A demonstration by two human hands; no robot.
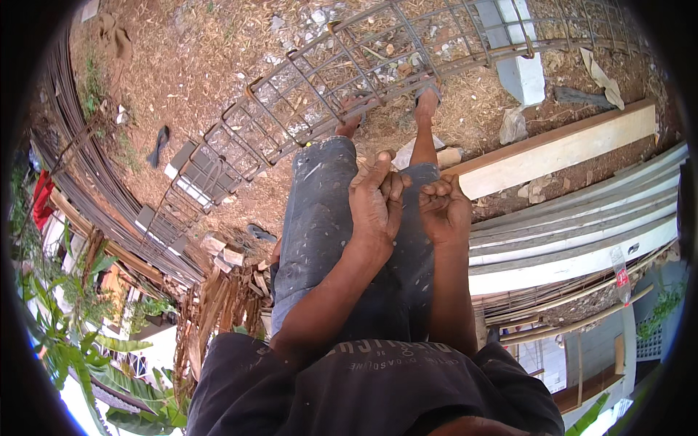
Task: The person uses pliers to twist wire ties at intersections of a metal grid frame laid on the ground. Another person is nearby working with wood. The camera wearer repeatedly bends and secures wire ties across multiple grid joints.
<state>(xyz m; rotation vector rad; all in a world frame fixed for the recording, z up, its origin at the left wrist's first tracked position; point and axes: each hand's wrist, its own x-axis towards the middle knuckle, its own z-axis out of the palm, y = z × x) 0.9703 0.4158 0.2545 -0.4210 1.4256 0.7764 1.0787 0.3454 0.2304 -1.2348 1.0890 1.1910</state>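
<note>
**A long, brown cage of thin metal bars (389,99) bends across the top of the frame**

The cage runs from the left side up to the upper right, on dry brown dirt. Both hands are below it, near the middle of the frame, apart from each other. The left hand (374,202) is half curled, with its thumb poking up. The right hand (445,209) has its fingers bent in close to the thumb. I cannot tell if either one pinches something small.

Under the hands are grey trousers with pale spots (316,189). A long, pale wooden plank (560,154) lies to the right of the hands. Below it are long white and grey beams (574,251). A white and grey block (525,69) is at the upper right. Dark, thin rods (81,120) curve down the left side, near a bright red cloth (43,199).
</note>
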